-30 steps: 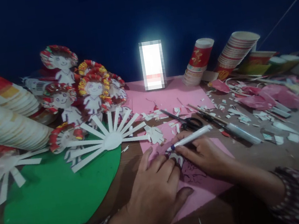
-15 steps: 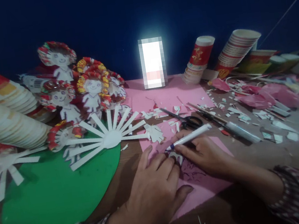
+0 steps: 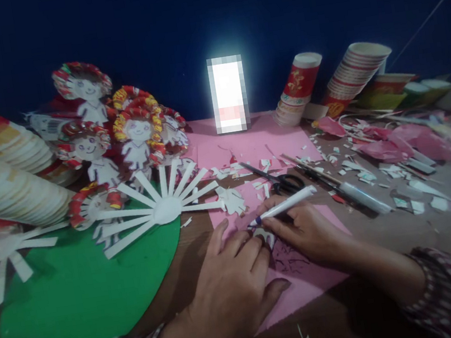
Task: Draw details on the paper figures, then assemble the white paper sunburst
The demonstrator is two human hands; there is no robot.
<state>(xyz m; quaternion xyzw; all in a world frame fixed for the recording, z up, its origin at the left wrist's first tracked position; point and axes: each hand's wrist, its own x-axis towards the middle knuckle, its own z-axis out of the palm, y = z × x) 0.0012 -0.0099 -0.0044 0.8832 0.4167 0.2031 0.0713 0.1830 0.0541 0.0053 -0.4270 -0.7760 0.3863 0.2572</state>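
Near the worktop's (image 3: 389,240) front edge, pink sheet (image 3: 298,288) lies under both hands. Right hand (image 3: 315,232) grasps white marker (image 3: 290,203), tip down by small white cutout (image 3: 264,234) on sheet. Left hand (image 3: 233,275) unclenched, fingers over cutout. Scissors (image 3: 290,182) just beyond right hand. White paper fan (image 3: 167,209) partly over green sheet (image 3: 93,302), left.

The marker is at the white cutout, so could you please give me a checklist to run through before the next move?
1. Marker gripped in the right hand: ok.
2. Left hand resting at the small white cutout: ok.
3. Marker's tip touching the cutout: cannot tell, fingers crowd it.
4. Scissors laid down, not held: ok.
5. Pink sheet under the hands free of marks: not ok, dark strokes show.
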